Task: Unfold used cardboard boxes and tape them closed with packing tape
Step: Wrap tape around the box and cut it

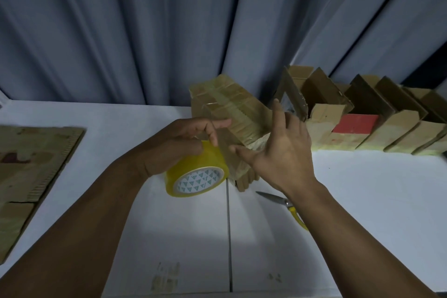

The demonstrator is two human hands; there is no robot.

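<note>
Our left hand: fingers curled round the yellow tape roll. Our right hand: fingers spread against the cardboard box.

a white table has a thin dark seam running down its middle to its near edge. behind the table's far edge hangs a blue-grey curtain in deep vertical folds. the light is dim, with a paler patch on the table's near half.
</note>
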